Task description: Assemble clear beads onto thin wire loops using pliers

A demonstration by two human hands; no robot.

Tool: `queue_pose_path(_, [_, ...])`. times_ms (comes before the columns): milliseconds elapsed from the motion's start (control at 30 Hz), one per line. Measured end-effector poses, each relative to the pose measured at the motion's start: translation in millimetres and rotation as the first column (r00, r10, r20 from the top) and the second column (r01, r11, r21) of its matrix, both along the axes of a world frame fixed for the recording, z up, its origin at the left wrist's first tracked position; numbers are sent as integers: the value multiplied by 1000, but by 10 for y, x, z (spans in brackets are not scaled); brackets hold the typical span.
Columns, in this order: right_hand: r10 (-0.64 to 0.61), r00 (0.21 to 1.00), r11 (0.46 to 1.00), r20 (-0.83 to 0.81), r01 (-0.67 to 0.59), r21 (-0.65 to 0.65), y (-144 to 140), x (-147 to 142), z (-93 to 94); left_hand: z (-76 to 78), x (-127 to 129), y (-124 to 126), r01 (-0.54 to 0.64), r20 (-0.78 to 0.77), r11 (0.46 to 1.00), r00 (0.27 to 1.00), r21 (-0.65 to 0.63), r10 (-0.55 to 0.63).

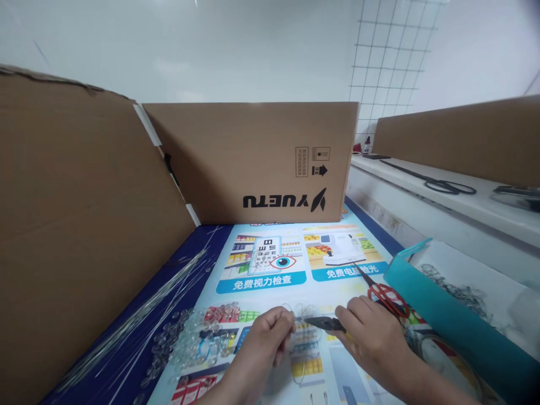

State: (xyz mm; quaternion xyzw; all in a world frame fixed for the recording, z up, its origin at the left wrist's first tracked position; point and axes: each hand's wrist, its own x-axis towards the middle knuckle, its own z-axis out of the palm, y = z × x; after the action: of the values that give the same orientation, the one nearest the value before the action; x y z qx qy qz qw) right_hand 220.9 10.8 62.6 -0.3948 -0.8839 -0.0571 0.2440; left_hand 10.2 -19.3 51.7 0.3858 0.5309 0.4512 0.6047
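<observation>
My left hand (270, 337) is closed in a pinch on a thin, looped wire piece (311, 309), low in the middle of the head view. My right hand (373, 337) wraps around the handles of dark needle-nose pliers (323, 323). The plier tips meet the wire close to my left fingertips; whether the jaws grip it I cannot tell. Left of my left hand lies a spread of clear beads (198, 337). Red-handled scissors (386, 298) lie just beyond my right hand.
Long straight wires (147, 312) lie along the left side. A teal box (415, 304) with a tangle of small wire pieces stands at right. Cardboard panels (253, 157) rise behind and to the left. On a white ledge (485, 208) rest black-handled scissors (449, 186).
</observation>
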Motion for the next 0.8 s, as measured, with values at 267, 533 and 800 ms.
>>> queue_pose_path(267, [-9, 967, 652, -253, -186, -735, -125, -136, -2, 76, 24, -52, -67, -25, 980, 997, 187, 73])
queue_pose_path(533, [-14, 970, 625, -242, -180, -760, -163, -199, -86, 73, 78, -91, -108, -107, 963, 985, 246, 138])
queue_pose_path(800, [-47, 964, 616, -262, -179, -767, -177, -221, -74, 122, 95, -116, -122, -124, 964, 980, 237, 154])
